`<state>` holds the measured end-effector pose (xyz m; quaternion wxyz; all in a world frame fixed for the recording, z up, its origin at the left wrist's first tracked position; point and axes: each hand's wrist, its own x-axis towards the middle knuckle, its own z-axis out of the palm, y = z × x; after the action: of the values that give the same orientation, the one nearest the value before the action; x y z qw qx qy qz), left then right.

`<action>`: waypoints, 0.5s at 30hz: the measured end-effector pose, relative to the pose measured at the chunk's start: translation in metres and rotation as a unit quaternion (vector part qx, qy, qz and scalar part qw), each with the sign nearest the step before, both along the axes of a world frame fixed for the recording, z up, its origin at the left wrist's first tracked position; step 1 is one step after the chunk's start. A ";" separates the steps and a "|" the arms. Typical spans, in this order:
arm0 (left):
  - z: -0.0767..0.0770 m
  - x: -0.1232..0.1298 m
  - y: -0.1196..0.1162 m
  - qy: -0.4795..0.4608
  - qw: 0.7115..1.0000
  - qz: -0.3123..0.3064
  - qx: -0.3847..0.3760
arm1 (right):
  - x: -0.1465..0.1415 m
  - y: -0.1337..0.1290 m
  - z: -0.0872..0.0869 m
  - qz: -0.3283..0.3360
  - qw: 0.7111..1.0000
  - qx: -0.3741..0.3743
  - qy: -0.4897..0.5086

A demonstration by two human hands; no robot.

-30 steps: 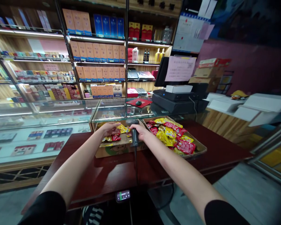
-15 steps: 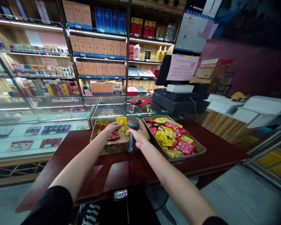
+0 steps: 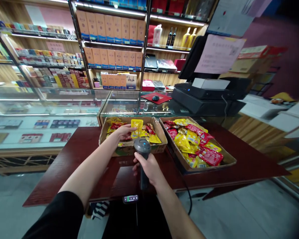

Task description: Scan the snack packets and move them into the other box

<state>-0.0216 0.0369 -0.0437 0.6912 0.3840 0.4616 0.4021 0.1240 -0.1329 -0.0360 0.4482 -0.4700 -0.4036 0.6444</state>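
Relative to half a second ago, the scanner (image 3: 142, 149) has been drawn back from the left carton (image 3: 126, 152) toward the table's (image 3: 72, 159) near edge. The yellow packet (image 3: 137, 127) is upright above that carton, at the table's far edge. Working consequence, as judged: a clear gap now separates scanner head and packet face. Left hand (image 3: 124, 131): fingers pinch the packet's side. Right hand (image 3: 150, 166): fingers wrap the scanner grip. Materials: packet, flat rectangular glossy film; scanner, dark, smooth, round-headed; carton, open brown cardboard; table, polished reddish-brown surface.
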 end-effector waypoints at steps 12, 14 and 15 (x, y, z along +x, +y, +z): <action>0.005 0.002 0.000 -0.011 1.000 0.000 0.002 | 0.002 -0.004 0.017 0.019 0.997 0.018 -0.068; 0.005 0.002 0.000 -0.012 1.000 0.003 0.000 | 0.002 -0.003 0.016 0.022 0.997 0.015 -0.067; 0.005 0.002 0.000 -0.014 1.000 0.005 -0.001 | 0.002 -0.003 0.016 0.022 0.998 0.014 -0.065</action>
<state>-0.0193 0.0369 -0.0384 0.6960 0.3752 0.4541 0.4106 0.1258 -0.1359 -0.0200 0.4132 -0.4958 -0.4514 0.6161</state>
